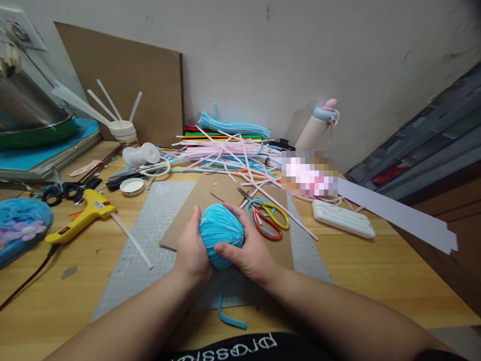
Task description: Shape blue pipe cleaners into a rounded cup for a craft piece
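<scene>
Between my two hands is a round ball of blue fuzzy pipe cleaners, held over a piece of brown cardboard. My left hand presses its left side, palm inward with the thumb up. My right hand wraps the right side, its thumb lying across the front. Just right of the ball, scissors with red and yellow handles rest on the cardboard. A short bent blue pipe cleaner lies near the table's front edge. The underside of the ball is hidden.
Under the cardboard lies a grey cutting mat. At left are a yellow glue gun with a glue stick, black scissors and a blue fuzzy piece. Loose pipe cleaners pile along the back. A white power bank-like box sits right.
</scene>
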Action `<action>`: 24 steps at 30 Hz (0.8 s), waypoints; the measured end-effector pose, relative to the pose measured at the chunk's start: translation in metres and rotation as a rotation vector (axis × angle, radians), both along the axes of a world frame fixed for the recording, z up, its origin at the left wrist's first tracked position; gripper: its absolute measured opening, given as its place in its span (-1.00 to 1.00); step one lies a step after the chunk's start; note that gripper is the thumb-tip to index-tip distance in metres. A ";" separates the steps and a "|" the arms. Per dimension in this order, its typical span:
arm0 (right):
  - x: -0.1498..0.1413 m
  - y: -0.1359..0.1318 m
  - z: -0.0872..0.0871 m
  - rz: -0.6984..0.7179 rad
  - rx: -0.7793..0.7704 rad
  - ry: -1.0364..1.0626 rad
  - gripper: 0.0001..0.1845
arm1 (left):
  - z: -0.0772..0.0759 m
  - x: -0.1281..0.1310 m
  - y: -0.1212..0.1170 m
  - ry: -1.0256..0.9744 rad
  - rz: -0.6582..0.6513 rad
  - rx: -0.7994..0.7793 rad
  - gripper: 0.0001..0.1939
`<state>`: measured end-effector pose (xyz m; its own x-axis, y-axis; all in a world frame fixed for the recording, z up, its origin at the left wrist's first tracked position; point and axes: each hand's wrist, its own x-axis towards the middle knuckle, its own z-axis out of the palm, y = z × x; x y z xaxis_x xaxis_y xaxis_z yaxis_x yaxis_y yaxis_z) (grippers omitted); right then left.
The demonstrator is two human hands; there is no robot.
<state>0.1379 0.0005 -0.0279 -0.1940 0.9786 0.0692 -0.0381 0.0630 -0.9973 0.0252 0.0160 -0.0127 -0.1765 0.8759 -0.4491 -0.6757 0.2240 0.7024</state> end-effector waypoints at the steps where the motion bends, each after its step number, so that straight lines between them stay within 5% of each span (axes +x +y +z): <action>1: 0.000 0.001 0.000 0.008 -0.010 0.018 -0.16 | 0.000 0.000 0.000 0.020 0.006 -0.016 -0.68; 12: 0.001 0.003 -0.003 0.066 -0.016 0.115 -0.13 | 0.007 0.002 -0.005 -0.123 -0.136 0.000 -0.54; 17: 0.012 0.009 -0.003 -0.029 0.143 -0.098 -0.13 | 0.012 -0.004 0.007 -0.168 -0.216 -0.002 -0.53; 24: 0.013 0.007 -0.001 -0.005 0.351 -0.354 -0.15 | 0.004 -0.007 0.015 -0.020 -0.095 -0.086 -0.63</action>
<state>0.1510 0.0077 -0.0294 -0.2605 0.9091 0.3250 0.3006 0.3963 -0.8675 0.0185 0.0306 -0.0090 -0.0854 0.8461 -0.5262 -0.6621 0.3465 0.6646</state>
